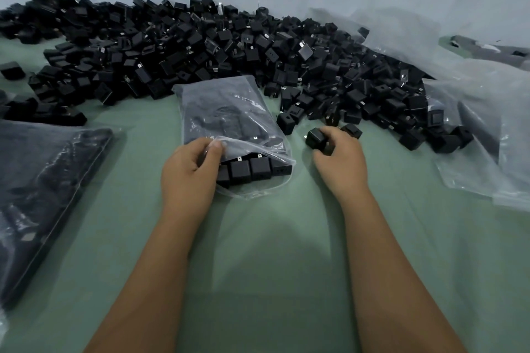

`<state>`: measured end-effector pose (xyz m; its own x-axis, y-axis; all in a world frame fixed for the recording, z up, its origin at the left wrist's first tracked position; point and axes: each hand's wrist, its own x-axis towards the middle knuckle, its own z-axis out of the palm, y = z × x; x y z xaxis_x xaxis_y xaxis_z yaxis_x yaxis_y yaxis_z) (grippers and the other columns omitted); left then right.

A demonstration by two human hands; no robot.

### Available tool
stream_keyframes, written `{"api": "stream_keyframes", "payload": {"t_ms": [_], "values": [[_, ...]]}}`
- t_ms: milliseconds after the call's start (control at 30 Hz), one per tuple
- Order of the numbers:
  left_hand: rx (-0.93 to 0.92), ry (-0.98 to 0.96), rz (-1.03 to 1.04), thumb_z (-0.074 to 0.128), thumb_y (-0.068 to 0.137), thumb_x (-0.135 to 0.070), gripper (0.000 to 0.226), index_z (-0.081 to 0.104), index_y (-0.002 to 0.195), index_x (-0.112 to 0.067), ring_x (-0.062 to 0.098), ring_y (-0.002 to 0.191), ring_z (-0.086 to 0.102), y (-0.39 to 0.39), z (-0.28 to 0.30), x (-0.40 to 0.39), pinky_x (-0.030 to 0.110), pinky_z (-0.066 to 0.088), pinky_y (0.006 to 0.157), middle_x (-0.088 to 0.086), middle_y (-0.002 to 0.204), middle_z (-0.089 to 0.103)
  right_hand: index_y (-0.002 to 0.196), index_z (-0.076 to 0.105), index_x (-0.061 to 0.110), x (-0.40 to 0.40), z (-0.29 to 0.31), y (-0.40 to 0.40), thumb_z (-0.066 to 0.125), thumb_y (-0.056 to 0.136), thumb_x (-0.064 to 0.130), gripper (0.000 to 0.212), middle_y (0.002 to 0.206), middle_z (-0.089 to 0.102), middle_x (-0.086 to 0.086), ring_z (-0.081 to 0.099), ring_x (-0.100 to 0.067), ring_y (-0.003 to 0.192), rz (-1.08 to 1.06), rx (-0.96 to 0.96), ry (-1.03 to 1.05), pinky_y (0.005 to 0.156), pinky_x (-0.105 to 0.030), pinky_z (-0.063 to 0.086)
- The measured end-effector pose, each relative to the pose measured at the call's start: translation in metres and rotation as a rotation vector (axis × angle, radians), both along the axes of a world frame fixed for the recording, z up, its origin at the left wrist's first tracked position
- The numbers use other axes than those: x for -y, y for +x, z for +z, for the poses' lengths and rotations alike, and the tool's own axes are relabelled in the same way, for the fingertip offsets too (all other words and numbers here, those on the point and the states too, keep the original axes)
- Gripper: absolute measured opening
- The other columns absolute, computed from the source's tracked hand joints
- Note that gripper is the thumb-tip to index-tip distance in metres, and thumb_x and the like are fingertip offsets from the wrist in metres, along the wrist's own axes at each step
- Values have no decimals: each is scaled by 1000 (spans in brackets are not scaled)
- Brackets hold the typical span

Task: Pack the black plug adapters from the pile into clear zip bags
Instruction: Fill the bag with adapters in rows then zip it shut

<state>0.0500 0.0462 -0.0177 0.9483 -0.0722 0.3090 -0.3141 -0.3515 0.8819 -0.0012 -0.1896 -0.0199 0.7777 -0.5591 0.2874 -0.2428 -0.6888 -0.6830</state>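
At the bag mouth, our left hand [190, 169] pinches the upper lip of the zip bag [229, 120] open, while our right hand [339, 160] grips one adapter [315, 137] beside the pile [215, 46]. We should keep that lip lifted and slide the adapter in flat, next to the row already at the opening.

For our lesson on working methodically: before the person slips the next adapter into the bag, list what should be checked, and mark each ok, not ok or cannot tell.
1. Bag mouth held open: the left hand pinches the upper lip of the zip bag and lifts it. Ok.
2. Adapter in hand: the right hand grips a black adapter. Ok.
3. Room at the mouth: a row of adapters sits right at the opening. Cannot tell.
4. Path from hand to bag over the green table: nothing between. Ok.
5. Count already in bag: film hides it. Cannot tell.
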Motion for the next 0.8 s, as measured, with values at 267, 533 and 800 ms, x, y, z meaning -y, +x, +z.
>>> {"api": "stream_keyframes", "payload": {"t_ms": [267,533,800], "values": [[9,14,-9,47,88,-45,37,65,77,-15,26,80,61,1,0,1,49,50,76,5,76,66,105,65,33,-2,0,1,60,83,32,23,85,59,19,56,-1,83,-86,69,172,67,-18,41],[-6,-9,-11,48,88,-44,34,67,78,-17,26,82,61,1,1,1,47,50,78,4,76,67,109,65,22,-3,0,3,52,88,39,29,102,56,9,56,-17,104,-197,46,106,90,-39,48],[9,-2,-16,48,89,-42,34,64,76,-15,25,78,59,0,0,1,48,49,73,2,71,64,120,56,29,-14,2,-3,59,78,27,42,107,53,14,49,-15,110,-124,32,49,89,-29,41]]}}
